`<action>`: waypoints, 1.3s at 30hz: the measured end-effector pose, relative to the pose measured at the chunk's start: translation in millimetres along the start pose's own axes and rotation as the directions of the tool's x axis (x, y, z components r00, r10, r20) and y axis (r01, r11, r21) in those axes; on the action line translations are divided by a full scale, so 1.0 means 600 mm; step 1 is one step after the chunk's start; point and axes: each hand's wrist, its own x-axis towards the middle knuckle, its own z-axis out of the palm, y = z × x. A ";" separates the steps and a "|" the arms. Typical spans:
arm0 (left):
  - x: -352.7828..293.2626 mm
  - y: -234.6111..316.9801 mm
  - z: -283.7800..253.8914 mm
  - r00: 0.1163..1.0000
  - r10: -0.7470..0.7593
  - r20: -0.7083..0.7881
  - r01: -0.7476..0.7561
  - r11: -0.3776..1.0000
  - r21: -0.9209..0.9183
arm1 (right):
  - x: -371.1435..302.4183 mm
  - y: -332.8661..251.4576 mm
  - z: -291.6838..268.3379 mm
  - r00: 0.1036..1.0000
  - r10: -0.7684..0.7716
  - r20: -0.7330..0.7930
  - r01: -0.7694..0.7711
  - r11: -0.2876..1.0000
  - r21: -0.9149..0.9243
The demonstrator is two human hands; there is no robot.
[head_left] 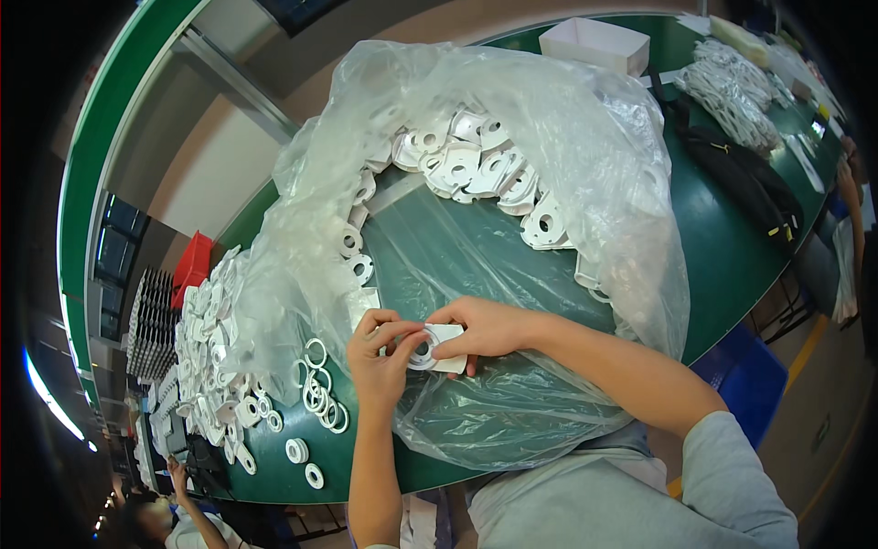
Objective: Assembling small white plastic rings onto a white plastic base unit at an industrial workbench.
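Jointly, left hand (380, 359) and right hand (485, 328), fingers pinched closed, grip white ringed part (447, 365) toward near edge of tabletop (718, 270).

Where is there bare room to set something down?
Bare green table shows between the clear plastic bag and the black bag. Beyond the right hand, only the plastic covers it, bordered by white parts. Crowded: the left, with a white heap and loose rings, and the far right, with pale bundles.
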 end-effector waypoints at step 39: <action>-0.006 -0.007 -0.002 0.973 -0.230 0.013 0.214 0.884 -0.416 | -0.003 0.004 0.028 0.929 -0.181 -0.324 0.189 0.982 -0.009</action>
